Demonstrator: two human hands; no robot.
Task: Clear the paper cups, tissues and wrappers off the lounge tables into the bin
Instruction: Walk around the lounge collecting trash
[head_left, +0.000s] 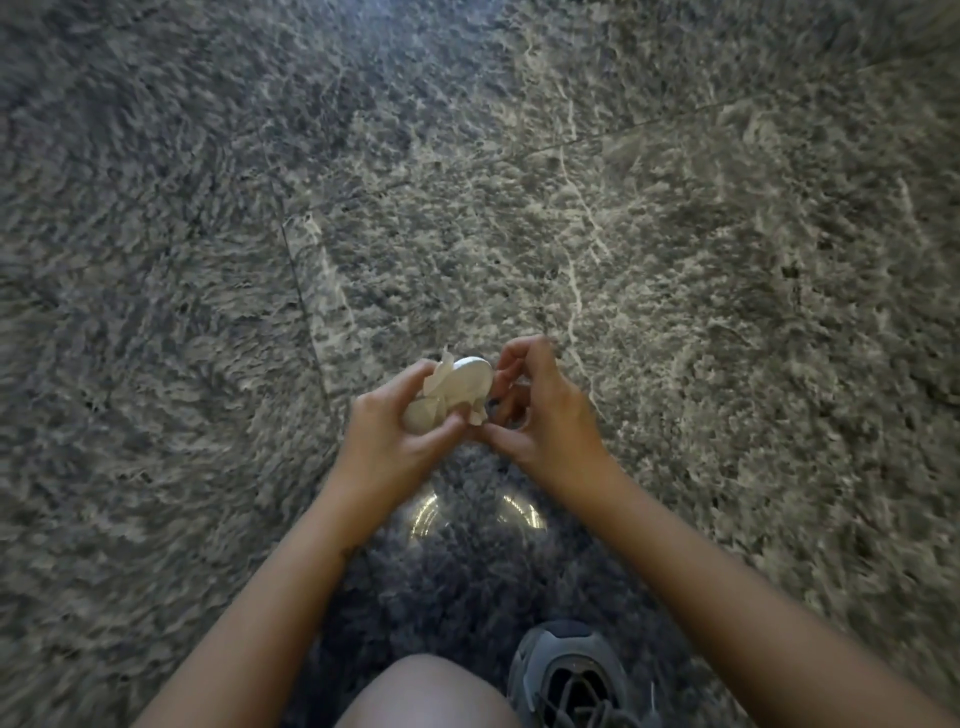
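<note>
"Grip state first: what did the hands have?"

"Left grip (395, 431) was curled round a cup (467, 384), with tissue (435, 385) bunched against its wall. Right grip (540, 415) had its fingers curled close beside the cup's far end, thumb tip near the left thumb. Whether it pinched the tissue's edge, held some small dark thing inside the curl, or held nothing, I couldn't tell."

"Which way did the cup lie from each?"

"Inside the left grip and just left of the right one, so between the two hands. Its long axis ran from the left palm up and away, tilting toward the right fingers, with a pale oval end facing outward. Base or mouth, I couldn't say."

"So which hand mattered for the next move?"

"Left had the hold. I judged it could carry cup and tissue as one bundle, the right only tucking loose paper in."

"How did it look?"

"Small, white paper. The tissue was cream-white and crumpled, one corner sticking up past the cup's end. Light and crushable, I'd guess, so a loose corner could drop."

"And around it?"

"Held in the air over the floor (623, 234), grey veined marble, above a bare knee (426, 691) and a dark shoe (566, 675). No counter or bin showed."
</note>
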